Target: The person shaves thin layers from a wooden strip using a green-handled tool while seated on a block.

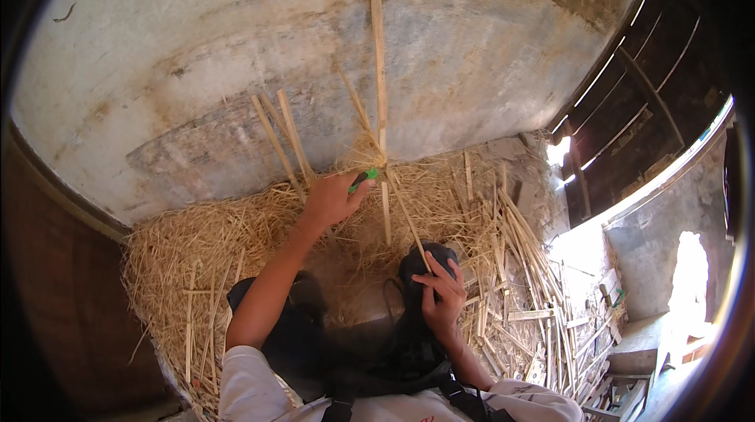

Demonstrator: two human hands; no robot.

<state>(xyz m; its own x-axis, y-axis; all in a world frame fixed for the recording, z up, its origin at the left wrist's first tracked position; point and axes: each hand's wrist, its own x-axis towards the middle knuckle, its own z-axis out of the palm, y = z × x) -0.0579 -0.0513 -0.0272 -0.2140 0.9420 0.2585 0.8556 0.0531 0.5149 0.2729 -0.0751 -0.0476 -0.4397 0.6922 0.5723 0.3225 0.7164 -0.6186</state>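
My left hand [330, 200] is closed round a small green-and-black knife [363, 180]; its blade is too small to make out. The knife's front end meets the far end of a thin wooden strip [408, 216], where pale curled shavings [363, 153] bunch up. Slanting back toward me, the strip passes over my dark-clad right leg or shoe [425, 258]. Its near end lies in my right hand [444, 292], pinched between thumb and fingers. A long flat slat [379, 68] leans on the wall just beyond the knife.
Straw-like shavings [197, 249] cover the floor. Several slats [291, 135] lean against the stained wall [236, 52] on the left. Loose strips [535, 265] are heaped to my right, before a bright opening [578, 245] and a dark slatted panel [637, 99].
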